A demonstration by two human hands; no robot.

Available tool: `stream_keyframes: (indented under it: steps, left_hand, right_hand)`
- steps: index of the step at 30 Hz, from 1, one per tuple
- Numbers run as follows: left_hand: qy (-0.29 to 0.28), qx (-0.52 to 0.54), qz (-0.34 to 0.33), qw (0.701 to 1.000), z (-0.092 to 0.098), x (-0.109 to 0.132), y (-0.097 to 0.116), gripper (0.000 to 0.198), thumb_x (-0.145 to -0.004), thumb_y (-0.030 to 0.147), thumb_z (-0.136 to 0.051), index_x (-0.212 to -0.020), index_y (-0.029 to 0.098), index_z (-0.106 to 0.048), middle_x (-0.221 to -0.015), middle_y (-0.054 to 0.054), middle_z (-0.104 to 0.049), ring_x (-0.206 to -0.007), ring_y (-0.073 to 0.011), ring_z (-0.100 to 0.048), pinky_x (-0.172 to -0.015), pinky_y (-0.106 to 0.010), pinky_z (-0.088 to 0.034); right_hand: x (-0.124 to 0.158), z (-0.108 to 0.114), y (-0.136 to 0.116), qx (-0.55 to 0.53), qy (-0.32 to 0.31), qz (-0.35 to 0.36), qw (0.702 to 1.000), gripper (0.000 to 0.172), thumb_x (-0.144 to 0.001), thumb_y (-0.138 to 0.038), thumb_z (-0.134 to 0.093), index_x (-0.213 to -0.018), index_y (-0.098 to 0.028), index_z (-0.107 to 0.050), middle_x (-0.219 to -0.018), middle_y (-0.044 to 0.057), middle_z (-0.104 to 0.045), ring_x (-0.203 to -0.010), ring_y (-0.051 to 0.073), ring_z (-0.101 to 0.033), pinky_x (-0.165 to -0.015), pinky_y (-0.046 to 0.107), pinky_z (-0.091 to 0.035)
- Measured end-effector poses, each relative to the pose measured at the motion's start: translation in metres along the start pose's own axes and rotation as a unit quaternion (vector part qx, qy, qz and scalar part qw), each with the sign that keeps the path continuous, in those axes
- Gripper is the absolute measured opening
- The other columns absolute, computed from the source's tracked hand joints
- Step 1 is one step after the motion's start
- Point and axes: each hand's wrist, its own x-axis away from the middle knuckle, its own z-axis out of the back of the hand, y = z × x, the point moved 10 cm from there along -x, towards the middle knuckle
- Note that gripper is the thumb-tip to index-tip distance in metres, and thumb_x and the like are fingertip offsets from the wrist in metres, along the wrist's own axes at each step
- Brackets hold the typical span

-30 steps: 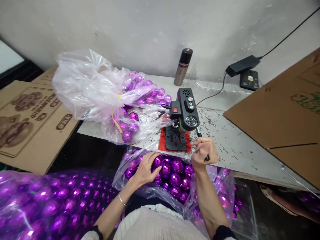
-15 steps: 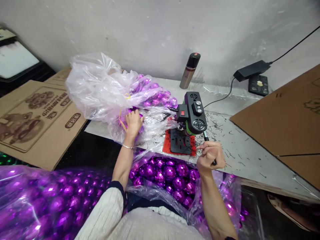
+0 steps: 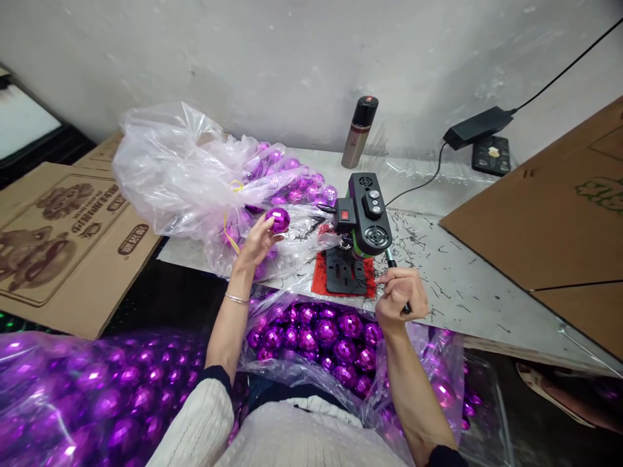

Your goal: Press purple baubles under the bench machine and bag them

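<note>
The purple ball (image 3: 278, 220) was up at the fingertips of your left hand (image 3: 257, 243), pinched between the thumb and fingers on its near side, with most of its faceted surface showing. A second earlier that hand was down over the loose balls (image 3: 326, 331) by your lap; half a second later it was among the balls at the tied plastic bag (image 3: 165, 175), and now it held a single ball. To judge by that, you had picked out one piece from that group, and it was under your control.

The ball lay just beyond your fingers, to the right of the yellow tie (image 3: 232, 241) and left of the black device (image 3: 370, 214), well apart from the device. Your right hand (image 3: 402, 298) had stayed closed around the lever (image 3: 391, 259) at the device's right side, through all three views.

Beneath the device, its slotted base plate (image 3: 344, 272) sat over a red sheet (image 3: 320, 277) on the desk (image 3: 448, 279), with thin dark snippets scattered about. Farther out, a spray can (image 3: 359, 133) stood near the wall, a power adapter (image 3: 477, 128) lay to the right, and printed cardboard (image 3: 63, 240) was at the left.
</note>
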Motion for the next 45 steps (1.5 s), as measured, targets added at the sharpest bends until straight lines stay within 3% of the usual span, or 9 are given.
stream_keyframes:
  steps: [7,14,18,21,28,33,37,40,45]
  left_hand:
    - [-0.113,0.125,0.151,0.974,-0.067,0.063,-0.063,0.04,-0.088,0.055,-0.073,-0.105,0.018,-0.072,-0.097,-0.011,-0.08,-0.085,-0.026,-0.079,-0.076,-0.039,-0.064]
    - [-0.037,0.128,0.154,0.979,-0.085,0.065,-0.106,0.049,-0.076,0.046,-0.087,-0.112,0.022,-0.063,-0.102,-0.005,-0.081,-0.089,-0.0215,-0.079,-0.085,-0.037,-0.065]
    - [-0.029,0.057,0.075,0.995,-0.099,0.054,-0.101,0.064,-0.08,0.054,-0.083,-0.131,0.024,-0.058,-0.122,-0.009,-0.078,-0.109,-0.0242,-0.077,-0.097,-0.041,-0.062]
    - [-0.035,-0.009,-0.01,0.999,-0.115,0.051,-0.089,0.062,-0.085,0.055,-0.079,-0.135,0.024,-0.06,-0.14,-0.012,-0.071,-0.129,-0.0266,-0.07,-0.111,-0.043,-0.056]
    - [-0.06,-0.099,-0.073,0.991,-0.139,0.058,-0.088,0.054,-0.085,0.046,-0.082,-0.127,0.02,-0.059,-0.125,-0.013,-0.076,-0.115,-0.027,-0.075,-0.106,-0.044,-0.057]
    - [-0.068,-0.217,-0.126,0.965,-0.14,0.063,-0.083,0.056,-0.086,0.044,-0.084,-0.133,0.021,-0.062,-0.133,-0.013,-0.073,-0.125,-0.0303,-0.071,-0.111,-0.046,-0.055]
    - [-0.113,-0.3,-0.205,0.925,-0.149,0.071,-0.078,0.068,-0.085,0.051,-0.086,-0.141,0.021,-0.062,-0.14,-0.016,-0.071,-0.131,-0.0349,-0.067,-0.115,-0.052,-0.051]
    - [-0.14,-0.318,-0.257,0.902,-0.157,0.076,-0.078,0.067,-0.088,0.054,-0.082,-0.142,0.02,-0.062,-0.141,-0.018,-0.07,-0.134,-0.035,-0.066,-0.116,-0.052,-0.051]
    - [-0.119,-0.317,-0.289,0.895,-0.155,0.079,-0.082,0.068,-0.091,0.055,-0.078,-0.147,0.02,-0.058,-0.14,-0.017,-0.071,-0.131,-0.0316,-0.069,-0.112,-0.047,-0.056]
  right_hand:
    - [0.0,-0.001,-0.001,0.0,-0.004,0.006,1.0,0.038,-0.103,-0.021,-0.05,-0.065,-0.023,-0.052,-0.061,-0.002,-0.056,-0.058,0.014,-0.06,-0.053,0.031,-0.044]
    - [-0.012,-0.002,-0.007,0.005,-0.004,0.004,1.0,0.04,-0.104,-0.02,-0.048,-0.065,-0.022,-0.051,-0.06,-0.003,-0.055,-0.058,0.013,-0.059,-0.052,0.029,-0.043]
    - [-0.03,-0.004,-0.007,0.014,0.003,-0.054,0.998,0.043,-0.105,-0.024,-0.047,-0.062,-0.023,-0.05,-0.059,-0.002,-0.053,-0.056,0.013,-0.058,-0.053,0.03,-0.044]
    - [-0.04,-0.007,-0.008,0.012,0.001,-0.083,0.996,0.045,-0.106,-0.028,-0.047,-0.062,-0.024,-0.049,-0.058,-0.002,-0.049,-0.056,0.013,-0.056,-0.054,0.03,-0.044]
    - [-0.042,-0.007,-0.013,0.014,-0.01,-0.068,0.998,0.039,-0.105,-0.024,-0.049,-0.066,-0.022,-0.05,-0.061,-0.002,-0.055,-0.057,0.012,-0.056,-0.055,0.029,-0.043]
    - [-0.039,-0.007,-0.013,0.029,-0.018,-0.06,0.998,0.039,-0.105,-0.026,-0.047,-0.067,-0.022,-0.05,-0.061,-0.001,-0.055,-0.057,0.012,-0.056,-0.055,0.03,-0.042]
    - [-0.036,-0.006,-0.013,0.034,-0.02,-0.056,0.998,0.039,-0.105,-0.025,-0.047,-0.067,-0.022,-0.049,-0.063,-0.001,-0.057,-0.057,0.012,-0.056,-0.055,0.03,-0.042]
    - [-0.035,-0.005,-0.014,0.031,-0.018,-0.044,0.998,0.038,-0.105,-0.023,-0.048,-0.067,-0.022,-0.049,-0.063,-0.001,-0.057,-0.058,0.012,-0.057,-0.056,0.029,-0.042]
    - [-0.032,-0.006,-0.016,0.032,-0.025,-0.032,0.999,0.038,-0.105,-0.02,-0.047,-0.067,-0.022,-0.048,-0.063,-0.001,-0.057,-0.058,0.011,-0.056,-0.055,0.028,-0.04]
